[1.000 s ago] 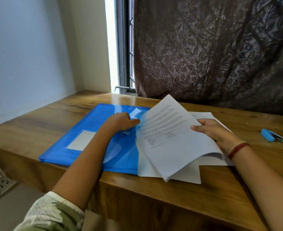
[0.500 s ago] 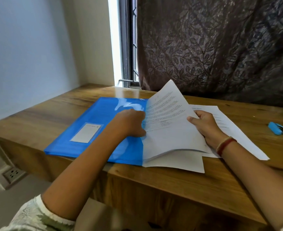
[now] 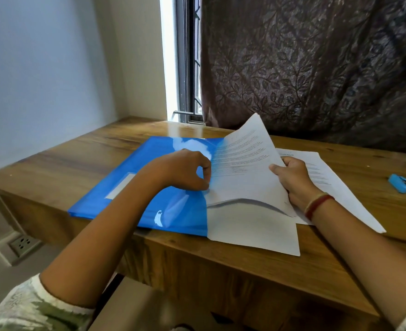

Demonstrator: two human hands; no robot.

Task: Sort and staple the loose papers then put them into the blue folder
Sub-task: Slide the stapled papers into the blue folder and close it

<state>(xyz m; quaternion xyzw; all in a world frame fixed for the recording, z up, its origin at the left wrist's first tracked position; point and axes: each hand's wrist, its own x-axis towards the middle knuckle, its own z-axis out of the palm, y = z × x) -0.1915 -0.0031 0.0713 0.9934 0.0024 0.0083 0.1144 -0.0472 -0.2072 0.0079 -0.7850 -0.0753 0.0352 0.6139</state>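
Here, right hand [image 3: 292,181] grips the papers [image 3: 242,173] at their right edge, left hand [image 3: 185,169] pinching the blue folder [image 3: 147,151].

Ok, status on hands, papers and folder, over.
Left hand pinches blue folder at its open edge. Right hand holds paper sheaf, its left edge just under the cover. Other sheets lie flat on desk; stapler far right, nothing blocking.
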